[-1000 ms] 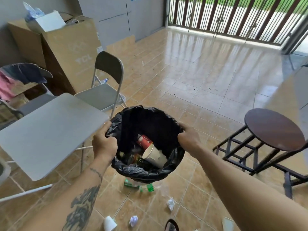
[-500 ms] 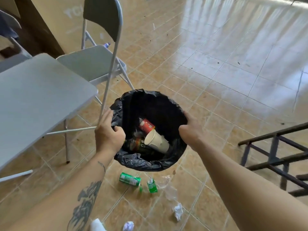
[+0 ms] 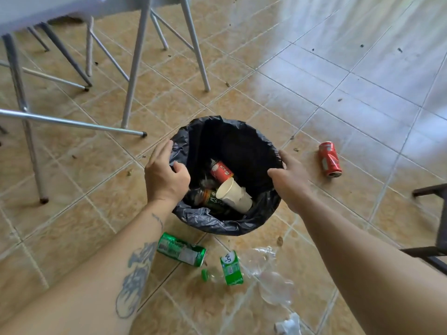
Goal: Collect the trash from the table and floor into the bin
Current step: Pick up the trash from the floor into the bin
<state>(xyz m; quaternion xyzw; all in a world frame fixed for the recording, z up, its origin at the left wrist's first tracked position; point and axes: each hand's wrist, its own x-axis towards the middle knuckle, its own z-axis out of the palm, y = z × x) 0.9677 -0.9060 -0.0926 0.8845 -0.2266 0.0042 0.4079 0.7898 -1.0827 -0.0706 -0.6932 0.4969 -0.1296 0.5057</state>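
Head view, looking straight down at a tan tiled floor (image 3: 338,76), and there's litter all round the bin (image 3: 208,223). A crushed red can (image 3: 330,159) lies on its side to the right, well apart from the rim. Just this side of the bin, a green can (image 3: 182,249) on its side, then a clear plastic bottle with a green label (image 3: 231,267) and green cap beside it, then crumpled clear plastic (image 3: 271,284) spreading toward the lower right, and a scrap of white paper (image 3: 287,326) at the bottom edge. Up left, grey metal legs of a folding chair (image 3: 137,56) and of the desk (image 3: 18,76) crowd in, one chair foot landing just beside the bin's far-left side; a dark frame (image 3: 437,213) cuts in at the right edge. Now the bin itself: round, lined with a black bag that folds over the rim, standing on the floor in the middle of the view. Inside, a white paper cup (image 3: 234,195) lies tipped, a red can (image 3: 221,171) behind it, and a dark can (image 3: 212,200) at its left. The left hand (image 3: 164,177) sits on the left rim, fingers curled over the bag with the thumb inside. The right hand (image 3: 289,180) is at the right rim, fingers over the edge; whether it is gripping the bag or only resting there, I cannot tell.
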